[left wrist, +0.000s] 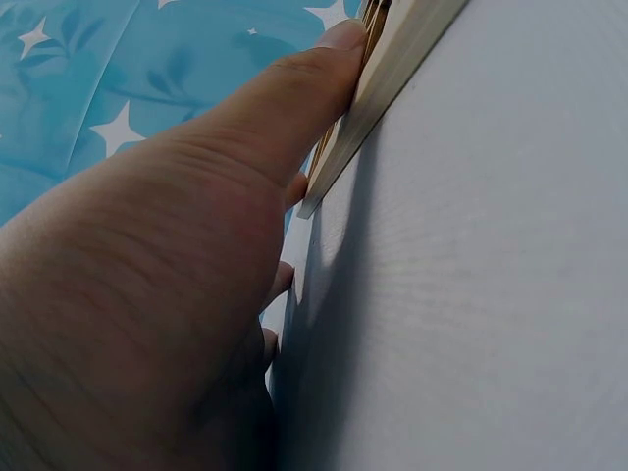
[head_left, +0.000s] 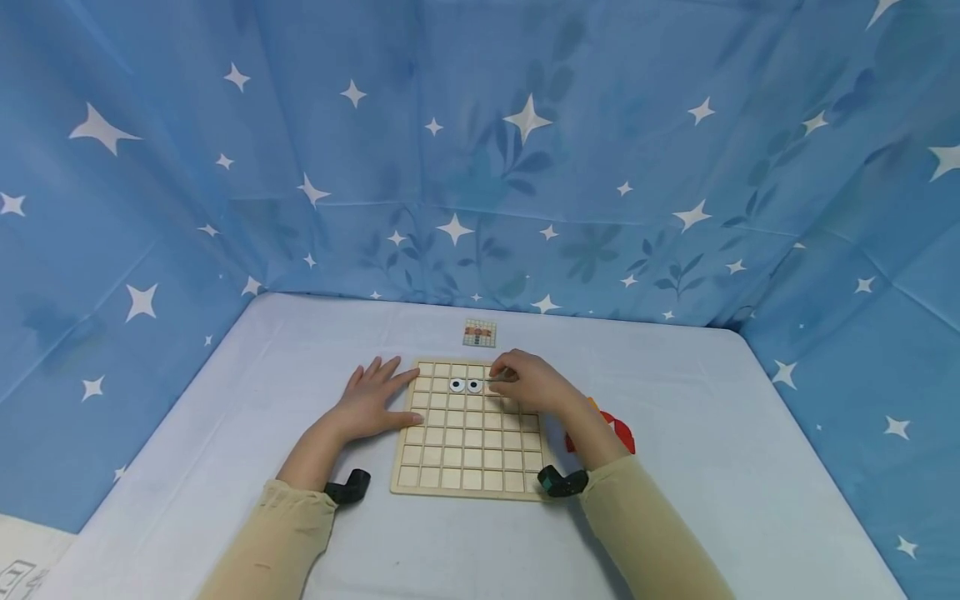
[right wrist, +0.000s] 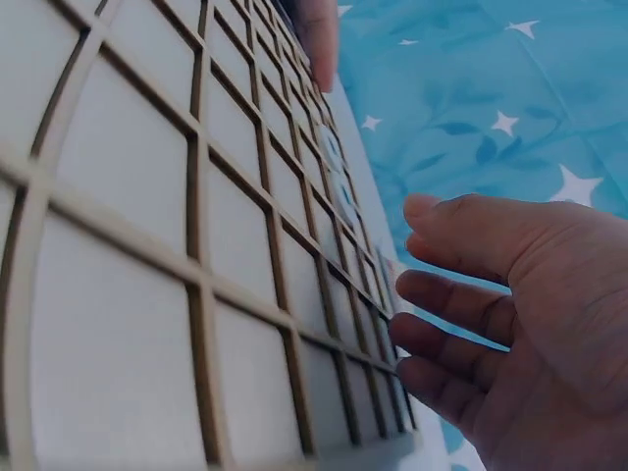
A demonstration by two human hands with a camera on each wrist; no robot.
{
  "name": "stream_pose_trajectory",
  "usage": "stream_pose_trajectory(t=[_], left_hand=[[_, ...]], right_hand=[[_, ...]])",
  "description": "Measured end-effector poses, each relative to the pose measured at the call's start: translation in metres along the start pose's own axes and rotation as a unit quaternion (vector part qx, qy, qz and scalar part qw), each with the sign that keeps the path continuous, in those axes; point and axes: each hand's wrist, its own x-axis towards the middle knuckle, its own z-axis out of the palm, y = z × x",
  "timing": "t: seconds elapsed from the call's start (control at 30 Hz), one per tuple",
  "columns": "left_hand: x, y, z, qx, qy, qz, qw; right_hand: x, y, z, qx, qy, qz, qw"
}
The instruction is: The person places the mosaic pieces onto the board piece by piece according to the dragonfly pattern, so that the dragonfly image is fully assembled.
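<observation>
White counter (head_left: 375, 542): near the far edge of a pale-wood grid board (head_left: 472, 437), 2 round black-and-white eye pieces (head_left: 474, 386) lie nearer the right grip (head_left: 534, 383), relaxed, seemingly empty; left grip (head_left: 367, 403), spread, touches the board's left.

The white table (head_left: 420, 546) bears a gridded board (head_left: 452, 437), picture card (head_left: 480, 333) and red pieces (head_left: 623, 435).

A loose, pale khaki fabric left sleeve (head_left: 273, 546) ends in a gathered, ruffled cuff (head_left: 300, 502). A matching khaki fabric right sleeve (head_left: 651, 529) shows fine creases. A compact, black, elbow-shaped left wrist device (head_left: 348, 487) projects beside the cuff; its black right counterpart (head_left: 566, 483) bears a small dark-green patch (head_left: 546, 481).
</observation>
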Motion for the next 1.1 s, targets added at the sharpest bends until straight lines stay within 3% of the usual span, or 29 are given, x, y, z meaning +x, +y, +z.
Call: stream_pose_trajectory(t=[0.4,0.57,0.77,1.1], left_hand=[[-0.002,-0.001,0.0,0.001,0.0,0.0,1.0],[-0.003,-0.001,-0.001,0.001,-0.002,-0.002,1.0],[0.0,-0.001,0.0,0.004,0.002,0.003,1.0],[0.001,-0.001,0.002,0.0,0.002,0.005,1.0]], right_hand=[[-0.042,0.027,-0.039,-0.026,0.039,0.025,0.9986],[-0.067,0.048,-0.054,-0.032,0.048,0.069,0.996],[-0.09,0.072,-0.07,-0.021,0.028,0.128,0.9911],[-0.111,0.101,-0.077,-0.007,-0.004,0.167,0.9859]])
